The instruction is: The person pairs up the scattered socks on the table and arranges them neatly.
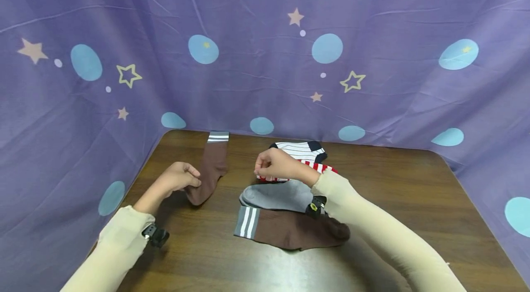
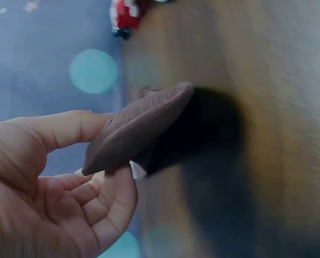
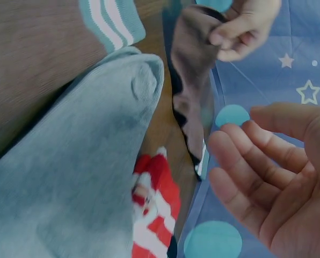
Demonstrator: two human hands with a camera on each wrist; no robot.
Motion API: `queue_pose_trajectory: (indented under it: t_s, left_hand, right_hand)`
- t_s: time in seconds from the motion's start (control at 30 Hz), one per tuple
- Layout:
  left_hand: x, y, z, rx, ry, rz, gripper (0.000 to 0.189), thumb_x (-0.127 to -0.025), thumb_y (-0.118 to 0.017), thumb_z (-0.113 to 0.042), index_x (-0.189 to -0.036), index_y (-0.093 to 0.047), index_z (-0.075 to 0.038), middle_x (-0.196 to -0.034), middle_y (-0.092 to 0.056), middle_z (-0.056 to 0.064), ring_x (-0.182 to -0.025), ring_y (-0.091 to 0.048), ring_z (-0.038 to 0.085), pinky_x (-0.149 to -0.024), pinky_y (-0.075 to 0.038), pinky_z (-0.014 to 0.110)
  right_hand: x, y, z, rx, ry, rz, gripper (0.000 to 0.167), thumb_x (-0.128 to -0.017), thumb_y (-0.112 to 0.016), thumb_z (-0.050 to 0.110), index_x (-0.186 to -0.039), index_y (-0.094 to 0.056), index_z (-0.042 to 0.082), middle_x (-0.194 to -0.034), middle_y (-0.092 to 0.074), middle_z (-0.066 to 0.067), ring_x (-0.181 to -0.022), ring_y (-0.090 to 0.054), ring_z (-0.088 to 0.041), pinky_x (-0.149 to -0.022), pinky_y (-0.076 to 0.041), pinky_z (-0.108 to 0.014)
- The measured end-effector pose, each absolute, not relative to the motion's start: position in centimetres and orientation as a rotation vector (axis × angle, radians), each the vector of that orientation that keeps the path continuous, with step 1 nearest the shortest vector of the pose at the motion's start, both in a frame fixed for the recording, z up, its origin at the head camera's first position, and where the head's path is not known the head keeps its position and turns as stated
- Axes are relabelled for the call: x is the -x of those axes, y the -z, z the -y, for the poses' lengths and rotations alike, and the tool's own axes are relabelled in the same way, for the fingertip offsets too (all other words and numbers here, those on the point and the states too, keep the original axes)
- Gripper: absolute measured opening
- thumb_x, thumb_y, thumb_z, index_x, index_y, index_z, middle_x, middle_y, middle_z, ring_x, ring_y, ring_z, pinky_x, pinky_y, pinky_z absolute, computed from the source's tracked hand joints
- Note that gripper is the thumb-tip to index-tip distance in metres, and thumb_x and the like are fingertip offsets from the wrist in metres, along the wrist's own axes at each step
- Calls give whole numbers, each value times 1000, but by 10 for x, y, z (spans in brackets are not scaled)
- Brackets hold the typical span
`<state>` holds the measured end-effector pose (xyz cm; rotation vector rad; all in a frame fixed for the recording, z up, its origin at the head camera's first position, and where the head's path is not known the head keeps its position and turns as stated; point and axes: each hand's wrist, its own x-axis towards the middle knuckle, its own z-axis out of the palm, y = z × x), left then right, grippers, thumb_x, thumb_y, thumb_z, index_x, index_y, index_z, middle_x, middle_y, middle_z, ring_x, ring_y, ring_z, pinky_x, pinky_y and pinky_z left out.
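My left hand [image 1: 178, 176] pinches the toe end of a brown sock [image 1: 213, 163] between thumb and fingers. That end is raised off the table, while the grey cuff with white stripes lies toward the back edge. In the left wrist view, the folded toe [image 2: 144, 121] sits between the thumb and fingertips. My right hand [image 1: 279, 164] hovers over a red-and-white striped sock [image 1: 327, 168], its fingers loosely bent around nothing. Below it lies a grey sock [image 1: 275, 194], with a second brown sock [image 1: 290, 230] nearest me.
Behind the striped sock is a white pinstriped sock [image 1: 296, 147] with dark ends. All lie on a brown wooden table [image 1: 406, 200]. A purple curtain [image 1: 256, 94] with stars and blue ovals hangs along its back and sides.
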<state>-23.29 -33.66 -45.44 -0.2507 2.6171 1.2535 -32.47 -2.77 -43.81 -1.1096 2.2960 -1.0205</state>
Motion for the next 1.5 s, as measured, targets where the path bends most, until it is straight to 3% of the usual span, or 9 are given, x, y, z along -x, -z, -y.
queue_pose_trajectory:
  t_s: [0.1, 0.23, 0.33, 0.57, 0.77, 1.0, 1.13, 1.37, 1.5]
  left_hand:
    - [237, 441, 329, 203, -1280, -2647, 33, -81, -74, -5, -108, -65, 12, -86, -70, 8, -72, -58, 12, -62, -49, 28]
    - [244, 426, 316, 182, -1320, -2651, 31, -86, -74, -9, -110, -66, 8, -89, -73, 6, -72, -59, 10, -62, -51, 27]
    - [248, 418, 306, 176, -1356, -2635, 30, -89, -73, -12, -112, -66, 7, -95, -75, 9, -75, -62, 8, -65, -54, 27]
    - [256, 412, 283, 183, -1557, -2563, 30, -94, -64, -10, -117, -64, 10, -105, -72, 16, -80, -68, 10, -76, -61, 28]
    - [264, 415, 266, 211, -1788, -2425, 33, -100, -57, -10, -123, -62, 12, -112, -67, 15, -80, -70, 7, -79, -61, 24]
    - [272, 422, 254, 127, -1905, -2263, 33, -100, -53, -3, -126, -57, 17, -91, -70, 3, -77, -70, 4, -76, -60, 21]
    - [275, 429, 257, 71, -1825, -2379, 32, -98, -53, -1, -126, -60, 12, -96, -69, 7, -84, -67, 10, -75, -58, 23]
    - [283, 451, 268, -106, -1450, -2797, 44, -82, -58, 12, -124, -66, 2, -137, -55, 26, -125, -56, 42, -90, -51, 39]
    - [286, 460, 272, -166, -1347, -2820, 44, -78, -62, 13, -121, -67, 4, -132, -63, 27, -125, -58, 42, -96, -51, 45]
  right_hand:
    - [326, 437, 41, 1114, 1081, -2281, 5, -94, -70, 7, -89, -70, 3, -80, -73, -21, -75, -69, -42, -56, -51, -21]
    - [326, 433, 54, 1116, 1189, -2255, 3, -94, -71, 5, -93, -70, 2, -82, -73, -18, -71, -69, -23, -67, -58, -28]
    - [324, 431, 61, 1127, 1254, -2229, 6, -94, -70, 7, -98, -71, 2, -86, -73, -19, -73, -66, -13, -69, -56, -24]
    - [318, 431, 70, 1107, 1338, -2202, 17, -92, -76, 13, -105, -73, 3, -97, -76, -12, -88, -72, -21, -72, -56, -20]
    - [310, 434, 70, 1016, 1346, -2305, 29, -86, -83, 20, -107, -73, 3, -97, -75, -10, -85, -69, -10, -76, -56, -18]
    - [311, 437, 65, 974, 1317, -2537, 13, -86, -78, 12, -96, -75, 3, -88, -76, -10, -76, -65, -6, -69, -51, -16]
    - [312, 432, 62, 1002, 1305, -2579, 10, -86, -71, 6, -95, -76, 4, -81, -74, -7, -69, -60, -3, -67, -49, -18]
    - [311, 419, 59, 1117, 1314, -2575, 14, -86, -67, 6, -97, -77, 7, -82, -72, -3, -71, -56, -2, -68, -46, -18]
    - [309, 411, 57, 1160, 1325, -2568, 16, -87, -66, 6, -97, -77, 5, -82, -72, -2, -71, -56, -3, -68, -46, -17]
